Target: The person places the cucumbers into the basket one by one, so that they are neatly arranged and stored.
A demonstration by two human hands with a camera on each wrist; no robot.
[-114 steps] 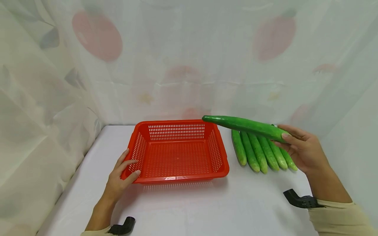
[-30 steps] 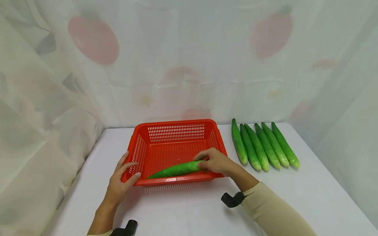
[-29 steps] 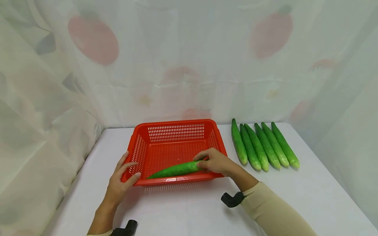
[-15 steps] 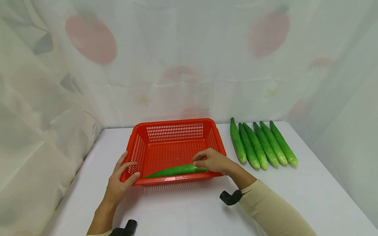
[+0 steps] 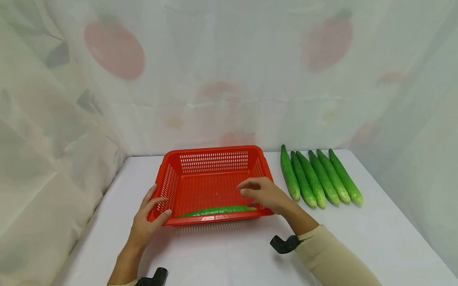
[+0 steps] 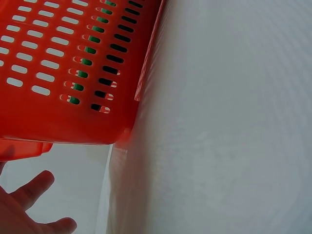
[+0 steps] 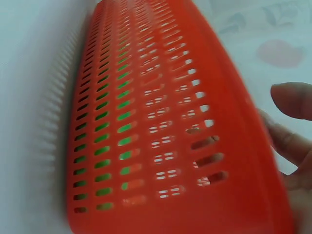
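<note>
A red plastic basket (image 5: 214, 151) with slotted walls stands on the white table. One long green cucumber (image 5: 218, 210) lies inside along its front wall, partly hidden by the rim; green shows through the slots in both wrist views. My left hand (image 5: 144, 222) holds the basket's front left corner, thumb and one finger over the rim, while other fingers (image 6: 39, 187) spread outside it in the left wrist view. Over the basket's front right corner, my right hand (image 5: 266, 194) hangs above the cucumber's right end with thumb and fingers apart, holding nothing.
Several more cucumbers (image 5: 313, 178) lie side by side on the table to the right of the basket. White table surface (image 5: 222, 254) extends in front of it. A pale printed curtain (image 5: 222, 71) closes off the back, and fabric also hangs at both sides.
My right hand carried the cucumber from the right into the basket, then let go and rose slightly. The cucumber settled lower along the front wall. My left hand stayed at the corner.
</note>
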